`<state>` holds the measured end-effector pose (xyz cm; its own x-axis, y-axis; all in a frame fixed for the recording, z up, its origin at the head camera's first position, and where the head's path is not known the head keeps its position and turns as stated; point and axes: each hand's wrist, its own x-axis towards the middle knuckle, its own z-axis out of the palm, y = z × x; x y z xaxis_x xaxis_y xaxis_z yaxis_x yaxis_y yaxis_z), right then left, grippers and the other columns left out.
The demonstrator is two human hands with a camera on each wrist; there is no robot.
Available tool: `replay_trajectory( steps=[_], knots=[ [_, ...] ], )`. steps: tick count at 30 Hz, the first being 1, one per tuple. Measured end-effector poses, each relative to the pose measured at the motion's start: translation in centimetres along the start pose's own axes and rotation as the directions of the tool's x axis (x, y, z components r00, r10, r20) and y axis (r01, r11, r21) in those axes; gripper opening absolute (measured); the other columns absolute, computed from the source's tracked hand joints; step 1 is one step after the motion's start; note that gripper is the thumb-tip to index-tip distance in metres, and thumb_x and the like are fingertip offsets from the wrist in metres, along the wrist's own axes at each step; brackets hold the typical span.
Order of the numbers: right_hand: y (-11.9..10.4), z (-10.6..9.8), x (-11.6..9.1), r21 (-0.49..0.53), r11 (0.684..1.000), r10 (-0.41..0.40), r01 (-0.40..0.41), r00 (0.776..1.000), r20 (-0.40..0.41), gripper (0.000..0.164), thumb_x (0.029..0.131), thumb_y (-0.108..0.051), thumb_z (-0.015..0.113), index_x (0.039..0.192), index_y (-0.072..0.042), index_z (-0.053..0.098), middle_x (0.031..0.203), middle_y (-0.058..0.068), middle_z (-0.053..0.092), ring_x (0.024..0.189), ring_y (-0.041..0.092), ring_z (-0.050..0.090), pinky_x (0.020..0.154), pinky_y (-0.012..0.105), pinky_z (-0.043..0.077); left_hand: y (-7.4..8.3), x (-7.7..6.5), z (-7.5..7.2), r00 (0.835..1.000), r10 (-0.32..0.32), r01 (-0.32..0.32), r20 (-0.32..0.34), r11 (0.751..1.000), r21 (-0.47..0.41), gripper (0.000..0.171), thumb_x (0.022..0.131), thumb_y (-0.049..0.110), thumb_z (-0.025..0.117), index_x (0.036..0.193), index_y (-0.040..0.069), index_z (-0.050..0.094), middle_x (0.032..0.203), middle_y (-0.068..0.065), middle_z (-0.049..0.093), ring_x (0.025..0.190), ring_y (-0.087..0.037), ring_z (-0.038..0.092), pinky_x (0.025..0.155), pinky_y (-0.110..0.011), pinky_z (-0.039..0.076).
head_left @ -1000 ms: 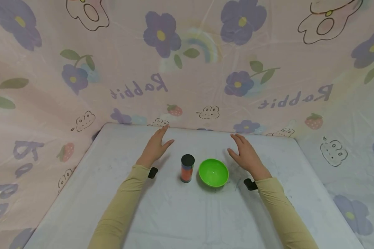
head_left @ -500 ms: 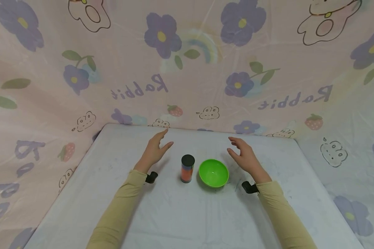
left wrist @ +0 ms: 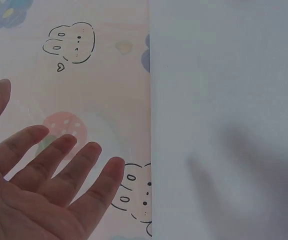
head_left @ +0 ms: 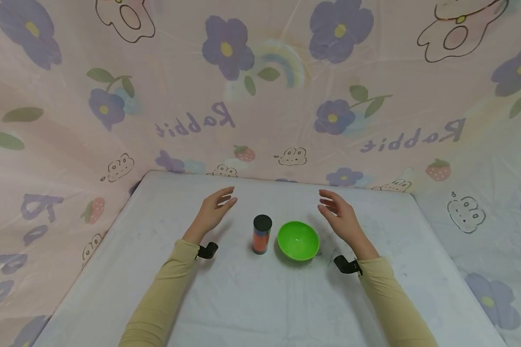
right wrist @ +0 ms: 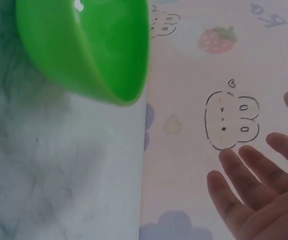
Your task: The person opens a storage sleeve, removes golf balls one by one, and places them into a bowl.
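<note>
A clear cylinder with a black lid and orange and blue contents stands upright near the middle of the table. Just right of it sits a green bowl, its inside facing up; the right wrist view shows the same bowl at upper left. My left hand is held above the table, left of the cylinder, with relaxed fingers and nothing in it. Beyond the bowl to the right, my right hand hovers with loosely bent fingers, also holding nothing. Both palms face inward.
A white-covered table fills the lower area. Printed cloth with flowers and rabbits hangs behind it and along both sides. A black wrist camera is on the left wrist, and another black camera on the right.
Both hands have drawn slightly back toward the body, and their fingers have bent a little more. The cylinder and the bowl stay where they were.
</note>
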<state>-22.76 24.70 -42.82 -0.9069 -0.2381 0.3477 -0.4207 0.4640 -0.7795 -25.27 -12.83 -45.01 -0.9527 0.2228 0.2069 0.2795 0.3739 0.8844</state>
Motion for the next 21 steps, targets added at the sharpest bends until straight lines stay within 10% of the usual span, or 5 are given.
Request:
replay_trajectory(
  steps=[7,13,21],
  knots=[
    [-4.0,-0.1,-0.5,0.062,0.997,0.046,-0.047,0.999,0.020,0.046,0.097,-0.004,0.055,0.140,0.003,0.041,0.137,0.024,0.046,0.122,0.043,0.048,0.096,0.042,0.044,3.4,-1.5,-1.1,0.995,-0.018,0.031,0.099,0.991,-0.131,0.052,0.096,0.015,0.060,0.142,0.000,0.041,0.146,-0.020,0.038,0.131,-0.040,0.038,0.102,-0.046,0.039],
    [-5.4,0.0,-0.7,0.141,0.987,0.077,-0.083,0.996,0.052,0.047,0.097,-0.002,0.053,0.141,0.004,0.039,0.139,0.025,0.044,0.124,0.044,0.045,0.088,0.013,0.043,3.3,-1.9,-1.2,0.986,0.000,0.029,0.164,0.984,-0.176,0.058,0.094,0.015,0.064,0.143,0.000,0.039,0.147,-0.021,0.036,0.133,-0.039,0.036,0.103,-0.042,0.038],
    [-4.6,0.9,-0.8,0.222,0.972,0.053,-0.073,0.994,0.097,0.048,0.098,-0.005,0.053,0.144,0.000,0.038,0.141,0.021,0.043,0.126,0.043,0.043,0.091,0.017,0.043,3.2,-2.7,-1.1,0.972,0.041,0.014,0.232,0.973,-0.230,0.059,0.091,0.015,0.067,0.143,0.001,0.041,0.145,-0.021,0.038,0.131,-0.038,0.039,0.105,-0.046,0.035]
  ],
)
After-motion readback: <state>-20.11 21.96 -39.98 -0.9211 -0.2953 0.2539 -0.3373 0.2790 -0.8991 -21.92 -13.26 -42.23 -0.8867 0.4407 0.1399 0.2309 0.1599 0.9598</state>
